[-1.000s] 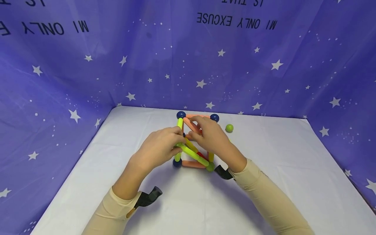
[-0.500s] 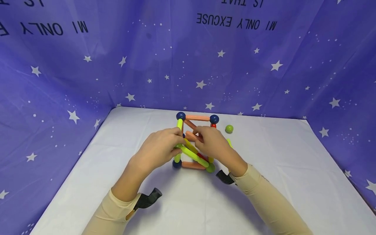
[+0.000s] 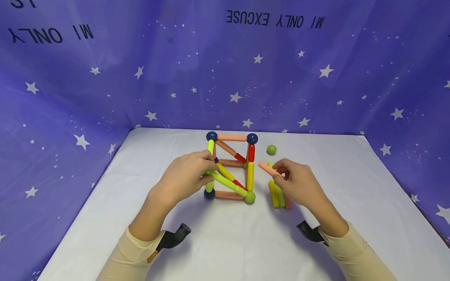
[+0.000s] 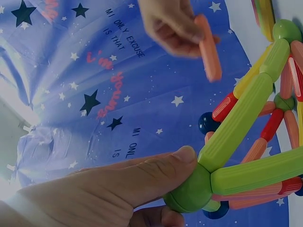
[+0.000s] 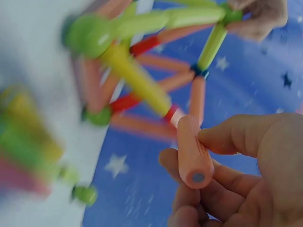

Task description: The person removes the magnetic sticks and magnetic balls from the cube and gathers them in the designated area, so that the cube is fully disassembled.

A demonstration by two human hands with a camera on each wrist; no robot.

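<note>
Fingers of the left hand (image 3: 184, 175) pinch one of the frame's (image 3: 250, 175) three green balls (image 4: 191, 189); of the right hand (image 3: 300, 183), one orange rod (image 3: 268, 169) above the bench (image 3: 225, 242). Cloth (image 3: 197, 74) reads "MI ONLY EXCUSE".

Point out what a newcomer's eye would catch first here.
Probably the colourful frame of sticks and balls on the white table, with the left hand pinching one green ball of it. Next comes the orange stick in the right hand, right of the frame in the head view. Behind hangs a purple, starry cloth.
</note>
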